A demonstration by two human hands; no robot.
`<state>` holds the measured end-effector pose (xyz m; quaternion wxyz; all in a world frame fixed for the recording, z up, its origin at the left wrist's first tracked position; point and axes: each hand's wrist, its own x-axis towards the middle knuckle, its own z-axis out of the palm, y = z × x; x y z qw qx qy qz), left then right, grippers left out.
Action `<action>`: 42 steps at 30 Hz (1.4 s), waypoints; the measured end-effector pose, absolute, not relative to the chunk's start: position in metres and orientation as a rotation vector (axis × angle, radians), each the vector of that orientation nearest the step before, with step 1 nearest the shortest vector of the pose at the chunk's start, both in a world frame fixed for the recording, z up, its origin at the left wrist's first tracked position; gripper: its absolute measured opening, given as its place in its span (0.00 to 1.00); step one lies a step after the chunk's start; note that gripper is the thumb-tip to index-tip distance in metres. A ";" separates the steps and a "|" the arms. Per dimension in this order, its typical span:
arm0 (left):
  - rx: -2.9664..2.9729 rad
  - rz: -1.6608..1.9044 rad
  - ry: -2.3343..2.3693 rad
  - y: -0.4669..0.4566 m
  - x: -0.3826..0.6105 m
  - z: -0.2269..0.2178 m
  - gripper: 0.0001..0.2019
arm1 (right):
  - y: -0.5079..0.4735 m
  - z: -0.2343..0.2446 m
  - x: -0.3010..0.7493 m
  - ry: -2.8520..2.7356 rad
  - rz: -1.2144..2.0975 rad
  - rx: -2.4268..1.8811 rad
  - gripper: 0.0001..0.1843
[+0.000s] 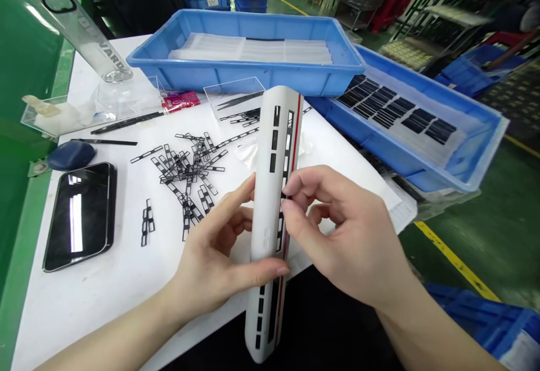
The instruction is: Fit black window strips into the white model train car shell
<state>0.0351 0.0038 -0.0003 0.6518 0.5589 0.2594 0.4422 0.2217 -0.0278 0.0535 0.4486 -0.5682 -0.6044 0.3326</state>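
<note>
A long white model train carriage shell (265,202) with a red stripe and rows of dark window openings stands nearly upright in front of me. My left hand (223,247) is closed around its middle, thumb across the front. Along its right-hand side runs a thin black window-frame strip (279,230). The thumb and index finger of my right hand (337,224) pinch this strip at the shell's side; the fingertips cover part of it. Behind the left hand, a loose pile of similar black frame strips (185,162) lies on the white table (122,303).
A smartphone (80,213) and a dark blue rounded object (71,156) lie at left. Black tweezers (240,99) rest on a clear tray. A clear bottle (93,39) stands behind. Blue bins (248,72) line the back; another blue bin (455,174) holds rows of black strips.
</note>
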 end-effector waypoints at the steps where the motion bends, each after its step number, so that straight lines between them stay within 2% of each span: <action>1: 1.265 1.006 0.587 0.005 0.036 0.000 0.48 | -0.028 0.053 0.222 -1.511 0.856 -1.392 0.08; 6: 1.216 1.039 0.607 0.009 0.037 0.001 0.45 | -0.031 0.044 0.225 -1.355 1.015 -1.308 0.06; 9: 1.214 1.047 0.620 0.008 0.036 0.001 0.46 | -0.031 0.040 0.226 -1.278 0.999 -1.285 0.15; 13: 1.264 1.064 0.635 0.004 0.033 -0.002 0.48 | -0.027 0.044 0.225 -1.286 1.023 -1.228 0.16; 16: 1.379 1.105 0.705 -0.001 0.031 -0.002 0.48 | -0.024 0.049 0.224 -1.142 1.170 -1.133 0.19; 20: 1.661 1.193 0.794 -0.011 0.032 0.006 0.45 | -0.017 0.055 0.224 -0.860 1.469 -0.965 0.16; 23: 1.763 1.236 0.790 -0.018 0.034 0.013 0.45 | -0.012 0.060 0.226 -0.736 1.562 -0.908 0.11; 28: 1.825 1.278 0.796 -0.024 0.035 0.015 0.45 | -0.008 0.063 0.234 -0.706 1.678 -0.827 0.16; 36: 1.773 1.243 0.804 -0.023 0.035 0.014 0.41 | -0.017 0.053 0.252 -0.774 1.613 -0.801 0.13; 41: 1.467 1.212 0.832 -0.008 0.030 0.023 0.32 | -0.020 0.047 0.262 -0.852 1.496 -0.896 0.10; 42: 1.408 1.155 0.799 -0.005 0.030 0.024 0.30 | -0.020 0.045 0.261 -0.873 1.472 -0.931 0.13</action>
